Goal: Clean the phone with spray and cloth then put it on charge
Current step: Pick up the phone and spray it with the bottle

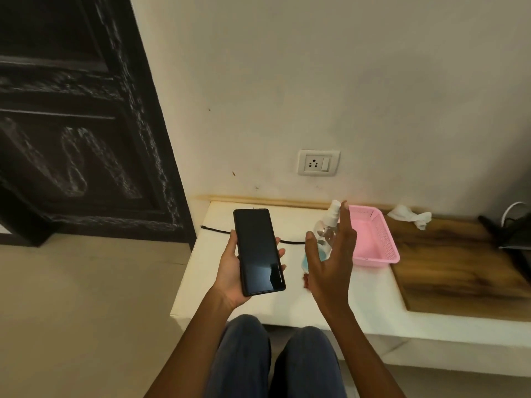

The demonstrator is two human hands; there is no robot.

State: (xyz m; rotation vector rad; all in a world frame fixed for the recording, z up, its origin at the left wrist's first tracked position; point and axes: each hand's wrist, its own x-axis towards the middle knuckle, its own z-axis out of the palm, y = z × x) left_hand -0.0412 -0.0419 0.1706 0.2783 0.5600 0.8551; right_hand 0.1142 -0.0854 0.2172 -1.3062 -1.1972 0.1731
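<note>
Here the left hand [238, 271] cradles the phone [258, 251] screen-up, long axis toward the wall, over the bench's left end; the right hand [330, 259], fingers spread, reaches the upright spray bottle [326, 231] just beyond, seemingly not gripping; the cloth [411, 216] lies well apart along the back edge.

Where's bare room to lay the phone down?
The white ledge is bare under the left hand, between its left edge and the spray bottle, nearer than the black cable. The wooden board is bare too. It's crowded around the bottle, right hand and pink basket.
</note>
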